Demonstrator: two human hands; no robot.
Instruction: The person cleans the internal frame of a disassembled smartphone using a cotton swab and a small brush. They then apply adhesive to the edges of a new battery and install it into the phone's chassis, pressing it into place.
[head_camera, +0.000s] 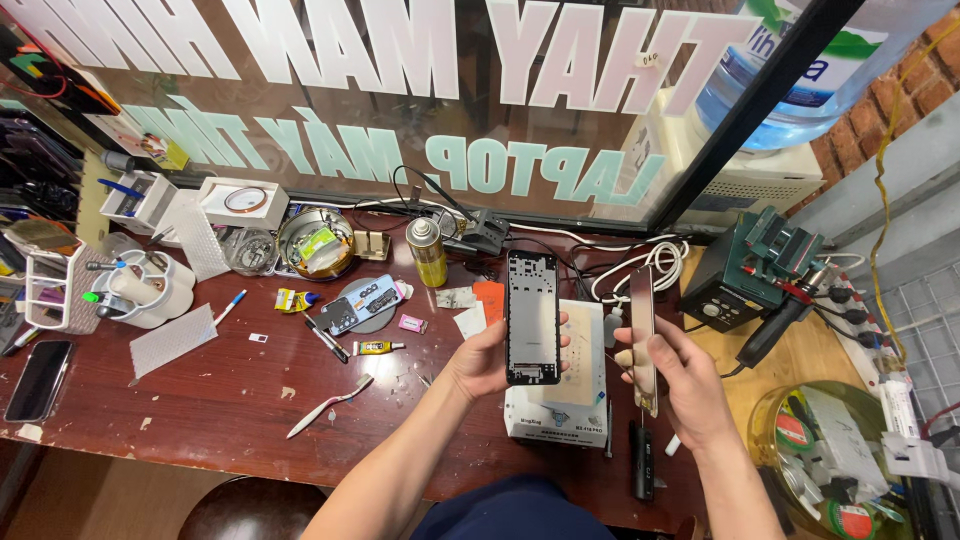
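Observation:
My left hand (483, 358) grips a black phone frame (531, 315), held upright with its inner side facing me. My right hand (683, 377) holds a thin phone screen panel (643, 335) edge-on, just right of the frame. The two parts are apart, a few centimetres between them. Both hover above a white box (572, 402) on the dark red wooden bench (215, 400).
On the bench lie a white toothbrush (327, 404), a yellow spray can (429, 252), a small glue tube (378, 347), a phone (37, 380) at the left edge and a black tool (642, 460) near me. A green soldering station (745, 270) stands at right, a glass window behind.

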